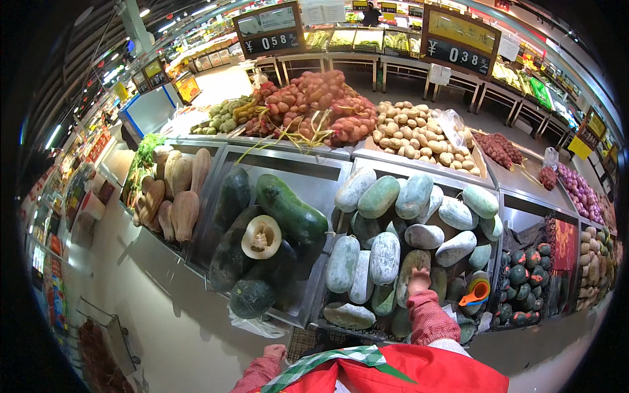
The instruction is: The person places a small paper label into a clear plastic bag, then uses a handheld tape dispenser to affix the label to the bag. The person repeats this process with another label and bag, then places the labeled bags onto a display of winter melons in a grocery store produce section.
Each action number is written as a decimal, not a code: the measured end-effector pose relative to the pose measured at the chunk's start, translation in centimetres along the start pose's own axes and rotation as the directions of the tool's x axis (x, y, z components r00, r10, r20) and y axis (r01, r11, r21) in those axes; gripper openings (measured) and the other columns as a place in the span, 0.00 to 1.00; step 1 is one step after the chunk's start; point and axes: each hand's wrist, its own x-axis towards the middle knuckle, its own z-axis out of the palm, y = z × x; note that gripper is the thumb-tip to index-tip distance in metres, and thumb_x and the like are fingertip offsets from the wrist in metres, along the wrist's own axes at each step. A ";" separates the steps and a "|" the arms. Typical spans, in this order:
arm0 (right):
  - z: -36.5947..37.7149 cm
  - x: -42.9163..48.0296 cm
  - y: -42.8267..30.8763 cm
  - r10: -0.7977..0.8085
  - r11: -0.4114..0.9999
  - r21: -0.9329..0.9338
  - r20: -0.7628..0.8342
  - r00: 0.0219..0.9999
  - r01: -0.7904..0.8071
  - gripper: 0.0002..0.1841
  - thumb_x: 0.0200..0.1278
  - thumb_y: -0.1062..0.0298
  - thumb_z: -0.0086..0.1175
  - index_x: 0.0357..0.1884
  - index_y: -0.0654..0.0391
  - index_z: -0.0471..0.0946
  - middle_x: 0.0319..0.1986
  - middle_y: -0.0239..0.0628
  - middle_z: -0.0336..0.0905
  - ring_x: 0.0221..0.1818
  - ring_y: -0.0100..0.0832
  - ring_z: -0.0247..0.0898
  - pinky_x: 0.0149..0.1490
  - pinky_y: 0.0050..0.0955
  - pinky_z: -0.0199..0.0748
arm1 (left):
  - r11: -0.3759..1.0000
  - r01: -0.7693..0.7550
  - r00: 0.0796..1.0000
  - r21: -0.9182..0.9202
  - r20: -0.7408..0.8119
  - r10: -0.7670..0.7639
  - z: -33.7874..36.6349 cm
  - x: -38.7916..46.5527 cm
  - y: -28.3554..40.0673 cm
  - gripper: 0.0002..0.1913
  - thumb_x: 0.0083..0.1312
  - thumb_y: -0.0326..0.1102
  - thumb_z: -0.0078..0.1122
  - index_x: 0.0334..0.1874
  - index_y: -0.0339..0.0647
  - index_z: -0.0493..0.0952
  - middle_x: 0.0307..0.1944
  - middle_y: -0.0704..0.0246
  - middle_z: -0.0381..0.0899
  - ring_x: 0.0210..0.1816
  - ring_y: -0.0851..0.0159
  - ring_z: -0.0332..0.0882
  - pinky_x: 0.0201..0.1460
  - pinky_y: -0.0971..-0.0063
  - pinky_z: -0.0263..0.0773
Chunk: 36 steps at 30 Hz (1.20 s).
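Note:
My right hand (419, 281) reaches into a metal display bin and bears on the near end of a brownish-green wax gourd (414, 262), fingers bent against its skin. Around it lie several pale, powdery wax gourds (385, 258). To the right of that hand, an orange ring-shaped plastic tool (475, 293) with yellow and blue parts sits on the gourds. Low at the front, my left hand (275, 350) hangs beside a woven plastic crate (298, 344). Its fingers are curled in, and nothing shows in them.
The left bin holds dark green gourds (291, 209) and a cut half gourd (261, 237). Beyond are butternut squashes (185, 215), netted potatoes (314, 100) and loose potatoes (417, 132). Small dark melons (520, 274) lie right. A wire trolley (115, 339) stands on the floor left.

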 end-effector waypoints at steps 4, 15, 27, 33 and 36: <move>-1.1 -0.3 -0.3 0.023 1.000 0.014 0.028 0.999 -0.023 0.18 0.60 0.71 0.53 0.53 0.44 0.79 0.48 0.45 0.74 0.52 0.45 0.74 0.50 0.39 0.79 | 0.995 -0.035 0.999 -0.097 -0.013 0.034 0.3 -0.1 0.3 0.06 0.63 0.27 0.61 0.35 0.32 0.84 0.24 0.65 0.81 0.20 0.70 0.76 0.22 0.77 0.72; 0.0 -0.3 -0.1 -0.024 0.999 0.040 -0.136 0.990 0.030 0.19 0.61 0.70 0.51 0.54 0.43 0.81 0.45 0.51 0.75 0.45 0.49 0.78 0.43 0.41 0.80 | 0.998 0.037 0.997 -0.041 -0.069 -0.040 -0.3 0.6 -0.2 0.07 0.64 0.30 0.62 0.37 0.34 0.85 0.27 0.67 0.84 0.24 0.70 0.80 0.25 0.76 0.76; -1.1 -0.7 -0.2 -0.063 0.995 0.068 -0.122 0.990 0.072 0.20 0.57 0.72 0.54 0.53 0.47 0.80 0.43 0.49 0.75 0.43 0.50 0.77 0.44 0.43 0.79 | 1.000 -0.002 0.999 0.022 -0.054 0.003 -0.4 1.2 -1.6 0.06 0.67 0.29 0.59 0.39 0.38 0.84 0.28 0.69 0.83 0.27 0.71 0.80 0.25 0.78 0.75; -0.6 -0.7 -0.1 -0.066 0.994 0.081 -0.141 0.988 0.078 0.17 0.60 0.72 0.51 0.51 0.46 0.81 0.42 0.49 0.74 0.45 0.50 0.76 0.44 0.44 0.78 | 0.994 -0.079 0.995 -0.069 -0.070 0.075 -0.2 0.9 -2.0 0.06 0.62 0.28 0.59 0.31 0.37 0.85 0.22 0.68 0.81 0.21 0.72 0.76 0.24 0.77 0.69; 0.6 -0.2 -0.1 0.031 0.999 0.039 -0.080 0.996 -0.028 0.22 0.47 0.67 0.68 0.49 0.44 0.82 0.43 0.47 0.76 0.46 0.50 0.76 0.48 0.46 0.78 | 0.875 -0.359 0.933 0.324 0.136 0.333 -1.3 1.1 -1.9 0.10 0.62 0.33 0.57 0.26 0.38 0.84 0.20 0.69 0.81 0.23 0.72 0.76 0.27 0.75 0.71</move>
